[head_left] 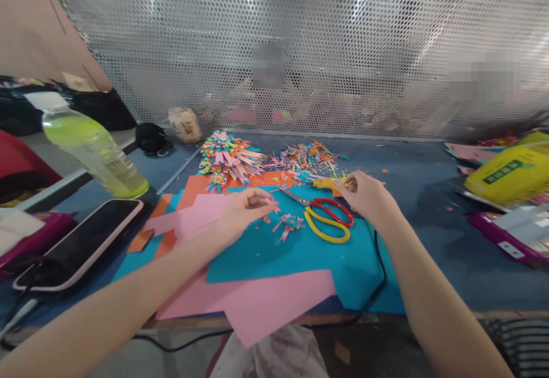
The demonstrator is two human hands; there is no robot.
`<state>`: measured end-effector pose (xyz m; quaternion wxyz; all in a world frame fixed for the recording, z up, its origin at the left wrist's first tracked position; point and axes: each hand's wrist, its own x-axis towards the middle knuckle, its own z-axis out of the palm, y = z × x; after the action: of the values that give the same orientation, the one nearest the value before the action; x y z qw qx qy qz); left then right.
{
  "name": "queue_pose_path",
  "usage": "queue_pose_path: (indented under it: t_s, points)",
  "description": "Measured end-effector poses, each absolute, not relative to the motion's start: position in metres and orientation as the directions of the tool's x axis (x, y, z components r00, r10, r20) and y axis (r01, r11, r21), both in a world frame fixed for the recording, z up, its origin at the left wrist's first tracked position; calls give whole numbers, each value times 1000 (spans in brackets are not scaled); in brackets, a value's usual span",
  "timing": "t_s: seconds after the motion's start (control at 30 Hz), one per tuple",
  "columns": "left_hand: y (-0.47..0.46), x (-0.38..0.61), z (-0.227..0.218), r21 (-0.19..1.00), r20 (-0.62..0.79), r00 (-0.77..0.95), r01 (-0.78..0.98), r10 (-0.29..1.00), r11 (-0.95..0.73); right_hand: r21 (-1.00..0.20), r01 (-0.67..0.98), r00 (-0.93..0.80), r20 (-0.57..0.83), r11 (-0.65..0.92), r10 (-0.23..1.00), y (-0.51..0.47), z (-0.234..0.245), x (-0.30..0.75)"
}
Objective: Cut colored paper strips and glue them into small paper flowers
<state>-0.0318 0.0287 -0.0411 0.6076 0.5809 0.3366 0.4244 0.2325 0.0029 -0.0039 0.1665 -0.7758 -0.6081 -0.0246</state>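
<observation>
My left hand (246,206) hovers over pink paper with its fingers pinched on a small pink paper strip (271,203). My right hand (364,195) reaches past the scissors, fingers closed on a yellow paper piece (328,183). Red-and-yellow scissors (328,218) lie on the blue sheet (295,252) between my hands. A small paper flower (290,223) rests just left of the scissors. A pile of finished colourful paper flowers (227,160) sits further back.
Pink sheets (266,303) overhang the near table edge. Scattered paper scraps (309,158) lie at the back. A phone (81,243) and a green bottle (96,149) stand on the left. Yellow and purple packages (510,175) crowd the right. A perforated metal screen (300,46) closes the back.
</observation>
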Motion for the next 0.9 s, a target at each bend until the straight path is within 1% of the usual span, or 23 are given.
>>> queue_pose_path:
  t_s: [0.07,0.1,0.17,0.23,0.33,0.4,0.53,0.63,0.7,0.77,0.83,0.9]
  points:
    - [29,-31,-41,990,75,376,-137,923,-25,-121,915,403,206,-386,891,5,-8,234]
    - [28,-31,-40,989,59,355,-145,933,-8,-77,888,459,170,-453,872,6,-11,233]
    - [27,-30,-37,986,23,328,-165,944,33,-41,856,517,91,-515,851,10,-18,233]
    - [25,-28,-34,979,3,323,-194,947,63,-58,857,514,33,-512,857,15,-25,235]
    - [23,-26,-32,971,-10,319,-224,948,86,-116,870,479,-28,-479,877,23,-31,243]
    - [22,-26,-33,974,-8,314,-211,949,78,-126,872,473,-29,-473,880,26,-32,249]
    - [23,-29,-37,990,20,329,-140,944,27,-90,860,506,8,-503,863,27,-30,254]
    - [25,-29,-42,997,34,345,-74,938,-8,-52,854,521,73,-518,850,25,-27,252]
    - [26,-29,-44,999,48,341,-41,939,-36,-13,864,498,172,-504,850,23,-25,249]
    - [27,-29,-46,999,52,331,-5,942,-53,42,884,433,304,-466,849,20,-23,245]
    - [28,-30,-46,998,48,329,26,943,-59,120,904,326,430,-411,842,17,-21,242]
    - [29,-30,-45,997,48,327,40,944,-65,199,911,218,511,-361,832,13,-18,239]
